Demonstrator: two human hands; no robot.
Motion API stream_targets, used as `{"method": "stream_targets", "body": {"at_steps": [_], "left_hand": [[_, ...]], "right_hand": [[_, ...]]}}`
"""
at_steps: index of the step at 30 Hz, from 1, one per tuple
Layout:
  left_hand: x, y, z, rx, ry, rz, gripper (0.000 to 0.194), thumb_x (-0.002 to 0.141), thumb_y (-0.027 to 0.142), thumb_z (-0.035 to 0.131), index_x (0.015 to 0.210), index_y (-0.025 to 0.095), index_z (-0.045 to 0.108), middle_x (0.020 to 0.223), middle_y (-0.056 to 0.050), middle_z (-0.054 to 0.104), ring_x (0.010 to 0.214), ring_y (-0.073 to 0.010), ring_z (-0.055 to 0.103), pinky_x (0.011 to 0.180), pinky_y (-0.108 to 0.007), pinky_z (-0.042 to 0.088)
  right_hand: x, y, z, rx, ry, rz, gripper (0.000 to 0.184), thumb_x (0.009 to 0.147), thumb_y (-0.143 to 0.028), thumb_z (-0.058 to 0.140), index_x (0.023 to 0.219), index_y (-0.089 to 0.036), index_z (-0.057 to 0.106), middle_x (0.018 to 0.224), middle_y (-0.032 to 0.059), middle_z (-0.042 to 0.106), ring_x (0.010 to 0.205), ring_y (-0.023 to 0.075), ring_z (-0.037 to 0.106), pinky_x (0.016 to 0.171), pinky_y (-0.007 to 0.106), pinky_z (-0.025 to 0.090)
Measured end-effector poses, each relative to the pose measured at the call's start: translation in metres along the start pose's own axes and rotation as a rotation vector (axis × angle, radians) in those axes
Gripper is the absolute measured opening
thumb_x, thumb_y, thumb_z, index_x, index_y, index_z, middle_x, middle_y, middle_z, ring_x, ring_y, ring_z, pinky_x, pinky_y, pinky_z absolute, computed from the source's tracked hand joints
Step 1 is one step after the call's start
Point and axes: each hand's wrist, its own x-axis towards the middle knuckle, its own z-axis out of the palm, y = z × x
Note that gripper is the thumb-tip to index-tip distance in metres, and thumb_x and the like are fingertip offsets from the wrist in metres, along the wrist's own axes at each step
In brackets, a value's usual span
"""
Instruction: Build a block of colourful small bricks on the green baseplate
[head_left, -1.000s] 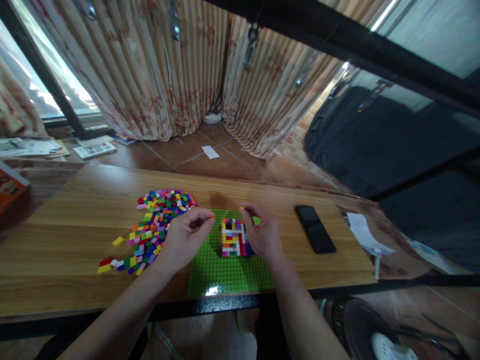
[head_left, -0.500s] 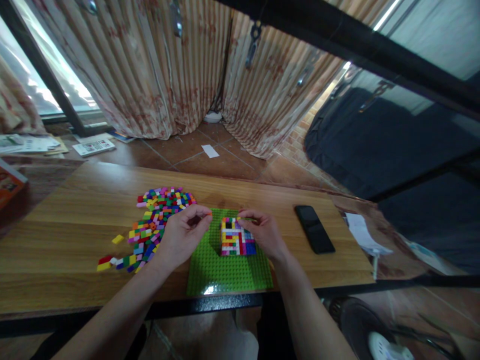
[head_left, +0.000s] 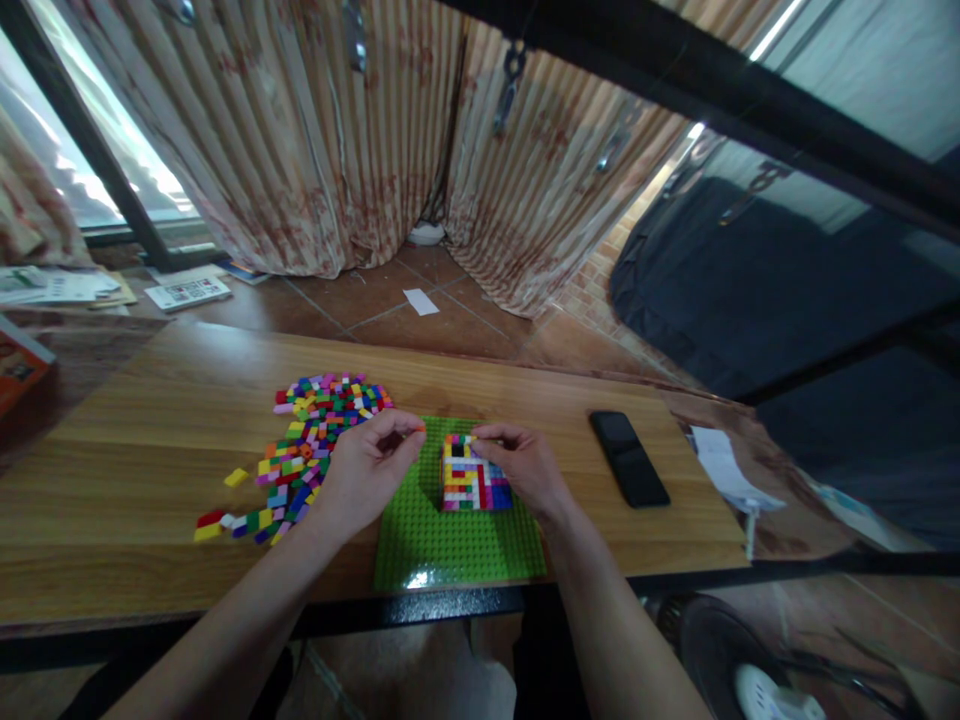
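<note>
A green studded baseplate [head_left: 457, 555] lies near the table's front edge. On its upper part stands a block of many-coloured toy bricks [head_left: 466, 480], with a dark square spot near its far left corner. My left hand [head_left: 367, 470] is closed in a pinch above the plate's left side, a small orange brick [head_left: 421, 430] showing at its fingertips. Over the far right part of the built block, my right hand [head_left: 529, 465] has thumb and fingers pressed together at the top of the bricks. Whatever those fingers hold, if anything, is hidden. The right hand covers the block's right far corner.
Left of the plate spreads a pile of loose coloured bricks [head_left: 300, 440], partly behind my left hand. A black phone [head_left: 628, 458] lies on the wooden table [head_left: 135, 450] to the right. Papers [head_left: 727, 470] lie beyond the right end. A dark bar crosses overhead.
My right hand has shifted slightly left over the brick block. My left hand stays almost where it was, still pinching the orange brick.
</note>
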Motion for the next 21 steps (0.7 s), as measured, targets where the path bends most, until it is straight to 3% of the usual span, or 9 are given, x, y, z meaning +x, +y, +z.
{"method": "stream_targets", "body": {"at_steps": [15,21], "left_hand": [[-0.0013,0.0051,0.0027,0.074,-0.044,0.023,0.014,0.087,0.028,0.059,0.087,0.018,0.067,0.076,0.0,0.068,0.066,-0.013,0.061,0.062,-0.024,0.046],[-0.0009,0.0029,0.0035,0.069,-0.05,0.029,0.016,0.087,0.029,0.059,0.092,0.018,0.07,0.078,0.0,0.07,0.067,-0.0138,0.063,0.063,-0.024,0.048]], "right_hand": [[0.002,-0.002,-0.001,-0.03,-0.006,-0.004,0.024,0.054,-0.032,0.086,0.072,-0.02,0.076,0.065,0.0003,0.073,0.054,0.0132,0.063,0.055,0.027,0.051],[0.0028,-0.0007,-0.0053,-0.069,-0.056,-0.026,0.025,0.06,-0.034,0.082,0.081,-0.021,0.077,0.07,0.0008,0.074,0.057,0.014,0.064,0.057,0.027,0.052]]}}
